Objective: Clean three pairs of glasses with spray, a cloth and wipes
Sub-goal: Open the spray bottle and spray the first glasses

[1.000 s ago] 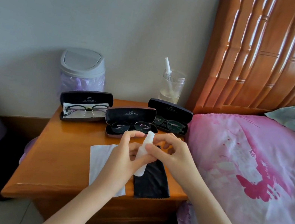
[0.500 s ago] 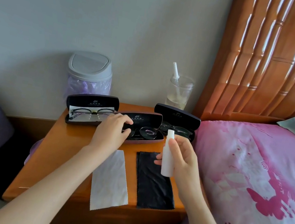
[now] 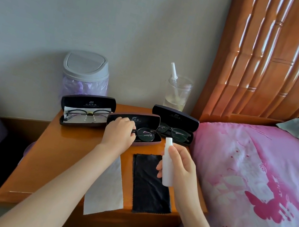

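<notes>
Head view, change: left hand [image 3: 119, 133] has left the spray bottle [image 3: 168, 164] and gone to the middle case [image 3: 143, 120]; a second ago both hands were on the bottle.
Meaning: bottle seems ready; first pair is likely about to be lifted out for spraying.
Left hand: fingers curled over the left end of the middle glasses [image 3: 146, 134], apparently pinching the frame.
Right hand [image 3: 181, 169]: wrapped round the bottle, alone, above the black cloth [image 3: 151, 189].
Bottle axis: near upright, nozzle end up and away, toward the cases; nozzle facing unclear.
Glasses axis: left to right along the case, still lying in it.
White wipe [image 3: 106, 185]: flat, beside the cloth.
</notes>
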